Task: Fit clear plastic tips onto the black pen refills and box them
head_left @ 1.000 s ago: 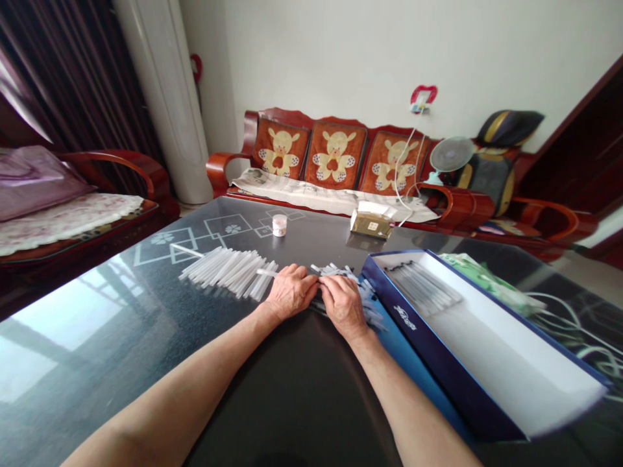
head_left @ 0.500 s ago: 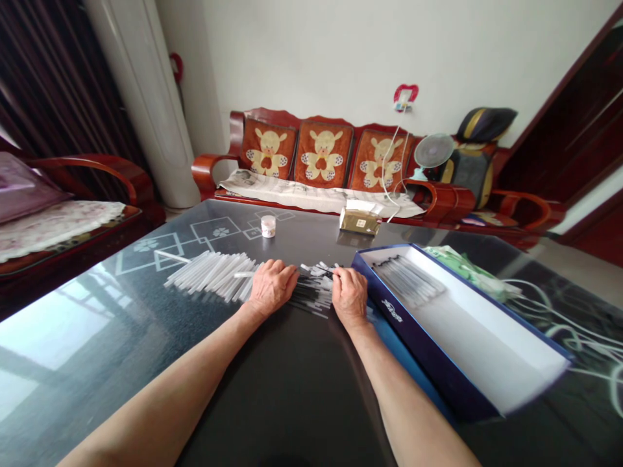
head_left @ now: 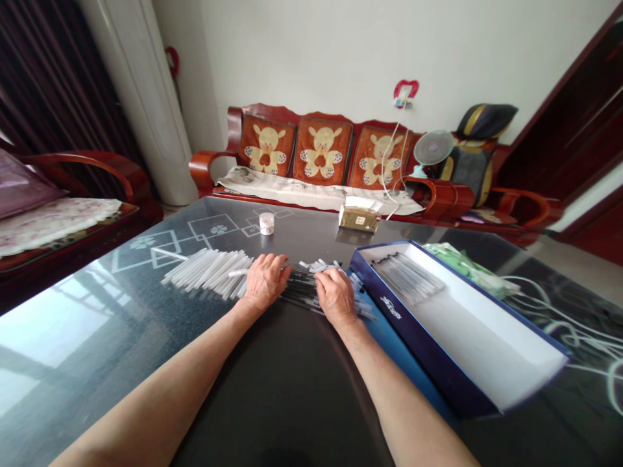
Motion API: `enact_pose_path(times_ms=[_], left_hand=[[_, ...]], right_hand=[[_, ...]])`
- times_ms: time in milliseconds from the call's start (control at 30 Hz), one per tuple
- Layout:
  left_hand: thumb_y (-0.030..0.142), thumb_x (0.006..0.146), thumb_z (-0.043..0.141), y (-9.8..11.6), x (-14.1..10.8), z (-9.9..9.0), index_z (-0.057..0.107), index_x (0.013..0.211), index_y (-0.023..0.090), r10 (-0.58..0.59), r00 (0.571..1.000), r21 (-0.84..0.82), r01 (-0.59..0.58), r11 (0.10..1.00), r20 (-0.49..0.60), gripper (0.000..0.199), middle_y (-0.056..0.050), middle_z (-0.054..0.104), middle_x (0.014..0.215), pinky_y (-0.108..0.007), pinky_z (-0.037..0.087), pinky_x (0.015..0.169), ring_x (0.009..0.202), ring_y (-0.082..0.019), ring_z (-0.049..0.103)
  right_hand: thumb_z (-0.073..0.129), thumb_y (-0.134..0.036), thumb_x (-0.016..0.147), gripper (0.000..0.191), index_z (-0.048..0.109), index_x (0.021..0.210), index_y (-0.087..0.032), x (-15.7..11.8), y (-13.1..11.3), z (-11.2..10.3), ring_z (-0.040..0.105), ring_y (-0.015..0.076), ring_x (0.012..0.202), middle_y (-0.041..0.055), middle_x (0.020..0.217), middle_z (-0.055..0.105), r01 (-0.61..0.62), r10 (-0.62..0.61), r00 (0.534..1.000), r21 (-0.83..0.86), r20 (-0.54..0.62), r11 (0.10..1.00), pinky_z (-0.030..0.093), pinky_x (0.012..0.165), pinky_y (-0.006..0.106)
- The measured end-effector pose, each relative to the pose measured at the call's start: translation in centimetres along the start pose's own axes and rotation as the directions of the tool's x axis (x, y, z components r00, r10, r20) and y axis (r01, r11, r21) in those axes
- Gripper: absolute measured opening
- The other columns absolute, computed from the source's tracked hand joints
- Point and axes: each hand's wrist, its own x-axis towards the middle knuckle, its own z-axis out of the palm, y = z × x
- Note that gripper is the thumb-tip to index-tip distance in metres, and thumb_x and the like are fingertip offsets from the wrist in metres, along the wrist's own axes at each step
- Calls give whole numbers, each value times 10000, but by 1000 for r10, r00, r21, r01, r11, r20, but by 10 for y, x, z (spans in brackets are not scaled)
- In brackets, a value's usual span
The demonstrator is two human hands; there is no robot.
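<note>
My left hand (head_left: pixel 265 282) is closed around a white pen barrel (head_left: pixel 237 274), whose end sticks out to the left. Beside it lies a wide pile of whitish, translucent pen barrels (head_left: pixel 207 272). My right hand (head_left: pixel 335 295) has its fingers pinched together over dark, thin pen refills (head_left: pixel 300 285); what sits between the fingertips is hidden. Small white pieces (head_left: pixel 316 265) lie just beyond it. To the right stands a long blue box (head_left: pixel 479 318) with a white inside, holding a row of pens with dark tips (head_left: pixel 409 277).
On the dark glossy table (head_left: pixel 292 389) stand a small white tub (head_left: pixel 267 224) and a tissue box (head_left: pixel 359 218). A blue lid-like panel (head_left: pixel 403 350) lies against the box's near side. Green-white cloth or packaging (head_left: pixel 467 269) and white cables (head_left: pixel 574 331) lie to its right.
My right hand has moved left and slightly nearer me, toward the left hand, uncovering more pieces beside the box. My left hand keeps the barrel, having shifted slightly left.
</note>
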Motion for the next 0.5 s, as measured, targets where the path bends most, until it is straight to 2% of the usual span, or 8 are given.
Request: enact_pose_path(times_ms=[200,367,500], left_hand=[[364,924,516,3,1,0,653,889,175,65,997,-38,-64,997,30,235,-55,624,772,-306,421,702,730,-193,518],[366,922,521,7,0,3,646,888,167,136,990,-96,-132,987,42,237,-52,601,765,-307,437,693,725,-182,517],[329,952,468,15,4,-6,643,948,166,220,975,-197,-211,957,25,239,-53,615,795,-299,457,710,739,-169,535]], right_hand=[[514,-199,899,197,706,943,-205,8,-8,6,587,197,842,70,867,642,19,-20,996,20,84,1000,463,797,313],[486,-200,900,244,648,1082,-174,9,-12,2,590,230,1011,100,1023,656,44,-43,999,143,-10,989,466,913,365],[418,-209,933,254,640,1053,-177,10,-17,-1,618,198,980,94,999,672,34,-2,995,338,-96,941,495,897,339]])
